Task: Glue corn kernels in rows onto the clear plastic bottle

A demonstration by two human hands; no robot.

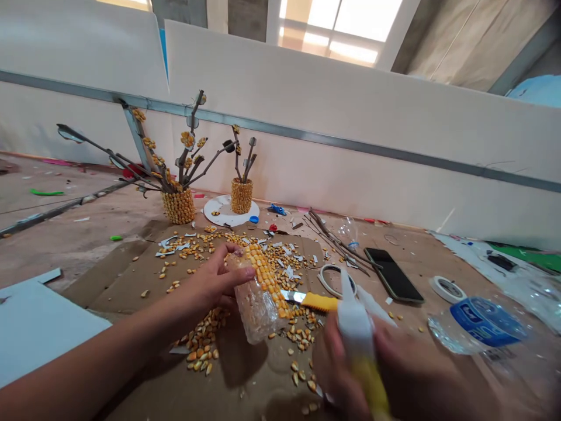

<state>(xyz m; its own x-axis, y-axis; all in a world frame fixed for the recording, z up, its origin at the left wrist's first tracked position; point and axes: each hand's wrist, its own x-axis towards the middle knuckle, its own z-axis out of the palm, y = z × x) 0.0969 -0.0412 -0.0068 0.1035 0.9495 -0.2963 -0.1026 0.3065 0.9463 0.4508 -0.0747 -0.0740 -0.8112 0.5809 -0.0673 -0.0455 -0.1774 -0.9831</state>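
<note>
My left hand (225,275) is wrapped round a clear plastic bottle piece (254,307), tilted above the cardboard. Rows of yellow corn kernels (264,273) cover one side of it; the rest is bare and looks smeared. At the lower right, my right hand (333,362) grips a glue bottle (357,333) with a white pointed nozzle and a yellowish body. The nozzle points up and is apart from the plastic piece. Both the hand and the glue bottle are partly blurred. Between the two hands lies a yellow utility knife (318,302), and loose corn kernels (204,339) are scattered below.
Two kernel-covered pots, a larger one (178,206) and a smaller one (242,196), hold twigs at the back. Cardboard (127,280) covers the floor. To the right are a phone (393,275), tape rolls (447,289) and a water bottle (477,324). A white board wall (350,111) stands behind.
</note>
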